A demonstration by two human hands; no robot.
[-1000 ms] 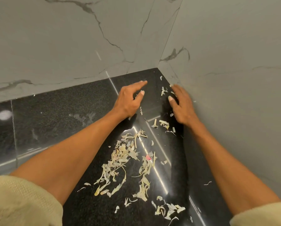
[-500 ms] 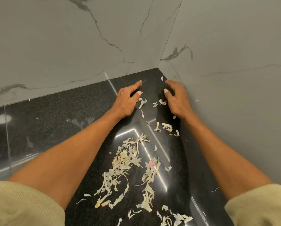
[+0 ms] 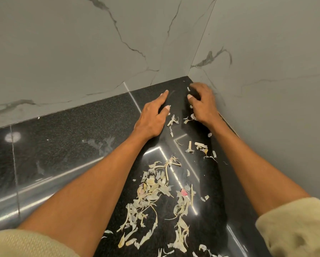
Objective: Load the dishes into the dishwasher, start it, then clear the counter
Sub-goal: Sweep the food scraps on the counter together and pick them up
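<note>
Your left hand (image 3: pixel 152 117) lies flat on the black counter (image 3: pixel 66 145) near the wall corner (image 3: pixel 188 76), fingers straight. Your right hand (image 3: pixel 203 102) is closer to that corner, fingers curled; whether it holds any scrap I cannot tell. The pale peel scraps (image 3: pixel 155 191) lie nearer to you than the corner, between your forearms.

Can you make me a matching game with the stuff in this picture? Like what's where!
Things:
1. left hand
2. right hand
3. pink scrap
4. sleeve

Places:
A. among the peels, near the middle of the counter
B. bottom right corner of the picture
C. flat on the counter, fingers pointing at the back wall
D. right by the side wall, in the corner

Pairs: 1-C, 2-D, 3-A, 4-B
</note>
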